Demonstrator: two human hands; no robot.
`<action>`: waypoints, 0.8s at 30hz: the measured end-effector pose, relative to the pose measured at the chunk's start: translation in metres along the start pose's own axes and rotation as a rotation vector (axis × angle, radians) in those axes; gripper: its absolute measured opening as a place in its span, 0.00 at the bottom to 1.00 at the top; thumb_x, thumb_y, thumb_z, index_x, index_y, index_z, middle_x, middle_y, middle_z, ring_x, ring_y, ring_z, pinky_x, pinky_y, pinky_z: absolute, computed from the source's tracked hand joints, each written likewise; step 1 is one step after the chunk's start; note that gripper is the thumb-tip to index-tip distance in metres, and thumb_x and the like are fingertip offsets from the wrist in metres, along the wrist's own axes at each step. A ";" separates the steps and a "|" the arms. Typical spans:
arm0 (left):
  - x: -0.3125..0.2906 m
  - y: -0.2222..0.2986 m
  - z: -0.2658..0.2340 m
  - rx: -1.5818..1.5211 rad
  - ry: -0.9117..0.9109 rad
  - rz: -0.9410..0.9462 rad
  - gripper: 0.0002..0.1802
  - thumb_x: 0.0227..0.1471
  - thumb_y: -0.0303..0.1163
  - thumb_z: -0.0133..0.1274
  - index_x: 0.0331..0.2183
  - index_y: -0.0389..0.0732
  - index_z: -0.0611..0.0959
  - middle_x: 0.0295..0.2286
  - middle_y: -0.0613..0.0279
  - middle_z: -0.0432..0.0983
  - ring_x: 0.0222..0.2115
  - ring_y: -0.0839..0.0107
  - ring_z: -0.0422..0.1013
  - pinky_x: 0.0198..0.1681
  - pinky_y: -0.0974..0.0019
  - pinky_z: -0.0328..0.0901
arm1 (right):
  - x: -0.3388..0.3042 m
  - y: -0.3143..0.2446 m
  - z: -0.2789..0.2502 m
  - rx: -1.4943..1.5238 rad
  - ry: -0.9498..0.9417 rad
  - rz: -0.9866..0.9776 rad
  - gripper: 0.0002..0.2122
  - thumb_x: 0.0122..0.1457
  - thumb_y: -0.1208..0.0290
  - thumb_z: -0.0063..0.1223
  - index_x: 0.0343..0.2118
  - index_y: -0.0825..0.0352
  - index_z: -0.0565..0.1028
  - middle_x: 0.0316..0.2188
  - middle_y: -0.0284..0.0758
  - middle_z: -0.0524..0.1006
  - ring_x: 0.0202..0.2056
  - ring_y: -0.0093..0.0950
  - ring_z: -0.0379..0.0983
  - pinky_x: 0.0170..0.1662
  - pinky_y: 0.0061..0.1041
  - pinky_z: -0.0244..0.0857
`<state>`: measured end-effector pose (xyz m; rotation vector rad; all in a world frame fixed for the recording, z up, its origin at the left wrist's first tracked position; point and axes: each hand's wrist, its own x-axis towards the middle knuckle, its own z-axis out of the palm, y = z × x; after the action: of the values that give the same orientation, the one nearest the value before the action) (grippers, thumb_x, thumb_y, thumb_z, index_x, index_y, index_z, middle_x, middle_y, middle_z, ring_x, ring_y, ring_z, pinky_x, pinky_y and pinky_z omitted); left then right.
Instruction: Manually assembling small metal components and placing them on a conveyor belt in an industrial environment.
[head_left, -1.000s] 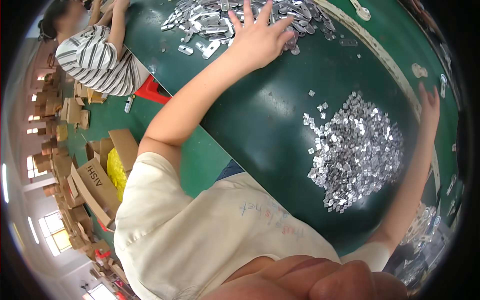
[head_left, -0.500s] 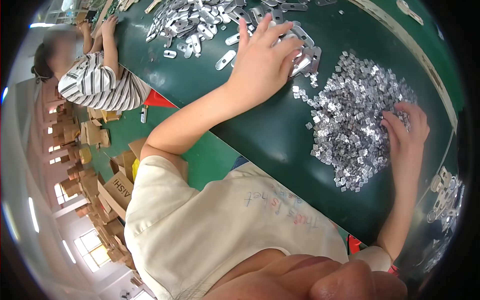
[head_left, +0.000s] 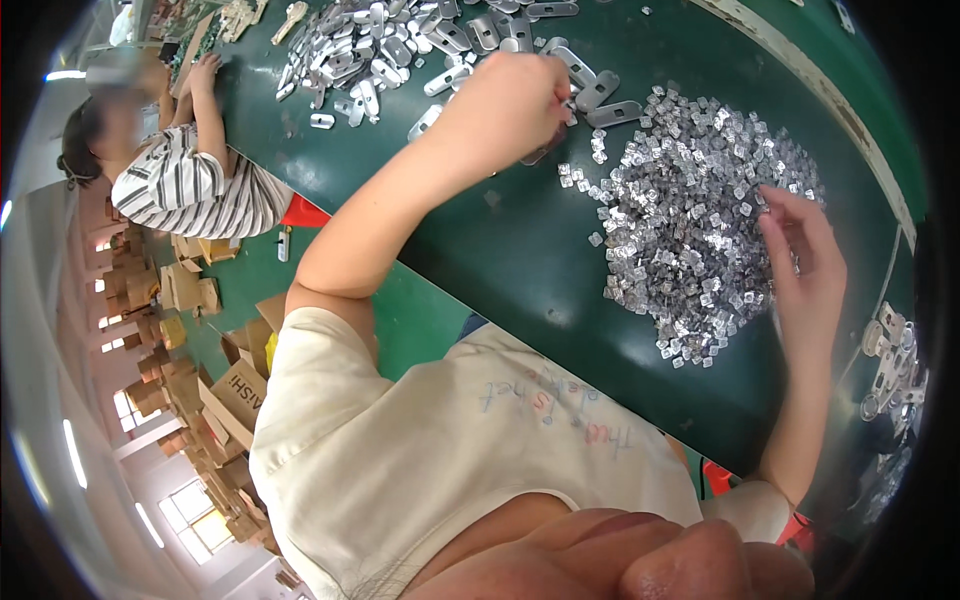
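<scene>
My left hand (head_left: 525, 105) is above the table by the oval metal plates, its fingers curled down and closed. Part of a dark flat piece (head_left: 540, 153) shows beneath it; what the fingers hold is mostly hidden. Silver oval plates with small slots (head_left: 598, 90) lie just beyond this hand. At the right edge of a heap of small square metal pieces (head_left: 680, 230), my right hand (head_left: 808, 255) has thumb and forefinger brought close around what looks like one small piece.
A larger pile of oval plates (head_left: 350, 50) covers the far left of the green table (head_left: 520, 270). More metal parts (head_left: 890, 360) lie at the right. Another person (head_left: 200, 175) works at the far left. Cardboard boxes (head_left: 235, 400) stand on the floor.
My left hand has gone from spread fingers over the plates to closed, drawn slightly nearer. My right hand has shifted slightly left, its thumb and forefinger at the heap.
</scene>
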<state>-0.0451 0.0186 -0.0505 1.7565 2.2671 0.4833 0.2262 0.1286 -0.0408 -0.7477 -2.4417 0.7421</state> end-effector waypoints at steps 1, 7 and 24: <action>0.001 -0.004 -0.001 -0.002 0.016 0.018 0.09 0.41 0.25 0.56 0.30 0.35 0.79 0.22 0.56 0.77 0.25 0.66 0.75 0.30 0.68 0.68 | -0.001 0.004 0.000 0.324 -0.044 0.202 0.08 0.53 0.81 0.51 0.36 0.70 0.73 0.28 0.33 0.73 0.30 0.20 0.69 0.30 0.17 0.61; -0.003 0.006 -0.001 -0.661 0.159 0.086 0.10 0.49 0.25 0.53 0.36 0.35 0.73 0.28 0.59 0.76 0.28 0.74 0.72 0.27 0.74 0.67 | -0.001 -0.001 0.000 1.022 -0.156 0.492 0.11 0.52 0.81 0.51 0.40 0.73 0.71 0.33 0.35 0.75 0.32 0.18 0.71 0.32 0.16 0.63; -0.025 0.057 0.027 -1.315 -0.310 -0.035 0.13 0.49 0.24 0.52 0.40 0.35 0.74 0.29 0.65 0.74 0.29 0.83 0.68 0.29 0.79 0.62 | 0.003 -0.021 0.009 0.723 0.025 0.095 0.08 0.54 0.86 0.45 0.37 0.75 0.71 0.39 0.41 0.70 0.34 0.22 0.68 0.37 0.18 0.63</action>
<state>0.0221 0.0109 -0.0536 0.9592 1.1659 1.2025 0.2116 0.1124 -0.0335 -0.5666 -1.8989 1.5154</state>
